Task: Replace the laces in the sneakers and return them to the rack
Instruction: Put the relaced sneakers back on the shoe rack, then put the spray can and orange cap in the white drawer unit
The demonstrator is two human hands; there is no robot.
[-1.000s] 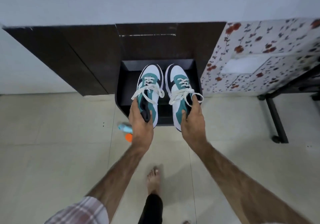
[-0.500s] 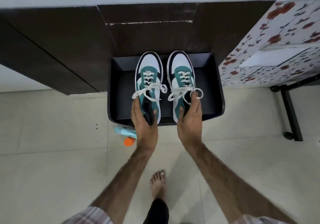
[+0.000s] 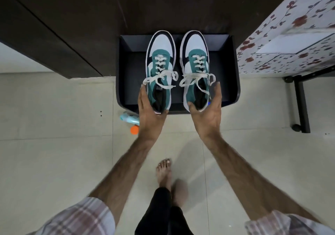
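Since a moment ago: rack nearer, sneakers lower, grips loosening off heels.

Black open-fronted shoe rack tray point(image 3: 233, 67) now under both white-teal-black laced sneakers point(image 3: 160, 67).

Advice: seat soles flat, toes to back wall, bows clear.

Left hand point(image 3: 150, 113) cups left heel; right hand point(image 3: 208, 111) spread, barely touching heel.

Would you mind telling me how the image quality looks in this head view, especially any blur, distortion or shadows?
Head view: wide-angle bending bows the cabinet edges and the floral cloth; the sneakers and laces are sharp; a second foot beside the bare foot smears with motion blur; soft shadows lie on the tiles; the rack interior is dark, without glare.
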